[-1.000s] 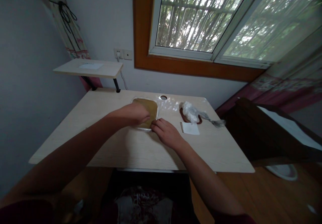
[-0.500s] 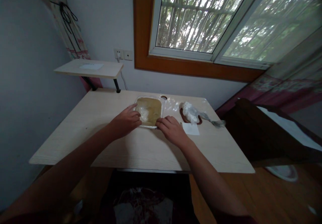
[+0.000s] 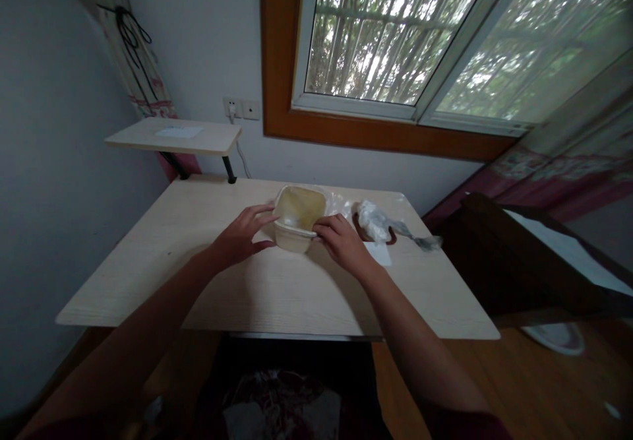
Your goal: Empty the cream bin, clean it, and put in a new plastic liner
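Observation:
A pale, squarish plastic container (image 3: 293, 239) is on the light wood table, its inside showing yellowish. My left hand (image 3: 243, 234) is at its left side, fingers apart, with the thumb below and the other fingers near the rim. At the right front corner, my right hand (image 3: 341, 241) pinches the container's rim. Clear plastic film (image 3: 339, 204) lies just behind and to the right of the container.
Right of my right hand lie a crumpled plastic bag (image 3: 374, 221), a reddish-brown curved object (image 3: 393, 236) and a white paper (image 3: 380, 253). A small raised shelf (image 3: 212, 138) stands at the back left of the table (image 3: 291, 301).
The container's near side has lifted, so its front wall now shows, and it has shifted slightly right. My left hand has opened wider, its thumb lower.

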Demonstrator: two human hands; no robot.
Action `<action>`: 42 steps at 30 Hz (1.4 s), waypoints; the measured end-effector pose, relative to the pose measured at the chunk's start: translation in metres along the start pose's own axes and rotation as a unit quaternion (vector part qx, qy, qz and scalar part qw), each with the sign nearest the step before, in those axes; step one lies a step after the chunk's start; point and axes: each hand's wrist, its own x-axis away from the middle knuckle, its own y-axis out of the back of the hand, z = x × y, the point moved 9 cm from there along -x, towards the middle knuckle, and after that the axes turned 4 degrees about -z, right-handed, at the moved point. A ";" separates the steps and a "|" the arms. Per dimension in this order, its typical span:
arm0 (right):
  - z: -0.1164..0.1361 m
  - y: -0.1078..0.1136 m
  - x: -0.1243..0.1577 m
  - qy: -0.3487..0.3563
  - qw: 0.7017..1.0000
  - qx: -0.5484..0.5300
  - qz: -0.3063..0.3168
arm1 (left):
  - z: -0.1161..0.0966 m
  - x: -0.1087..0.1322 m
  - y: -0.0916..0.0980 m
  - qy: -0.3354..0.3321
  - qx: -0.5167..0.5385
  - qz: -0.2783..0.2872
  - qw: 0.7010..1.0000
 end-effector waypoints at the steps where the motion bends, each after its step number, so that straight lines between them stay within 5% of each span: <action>1: -0.002 0.002 -0.001 -0.006 1.000 -0.007 -0.007 | 0.003 0.000 -0.001 0.016 0.018 -0.012 1.000; 8: -0.011 0.007 -0.004 -0.032 0.998 -0.036 -0.042 | 0.029 0.003 -0.015 0.140 0.104 -0.092 0.980; 17: -0.027 -0.001 0.004 -0.071 0.992 -0.074 -0.070 | 0.046 0.012 -0.025 0.185 0.094 -0.170 0.963; 26: -0.026 0.003 0.025 -0.104 0.974 -0.083 -0.181 | 0.022 0.007 -0.022 0.078 -0.037 -0.142 0.986; 42: -0.007 0.002 0.023 -0.040 0.990 0.006 -0.134 | -0.016 0.005 -0.031 -0.056 -0.180 -0.018 0.982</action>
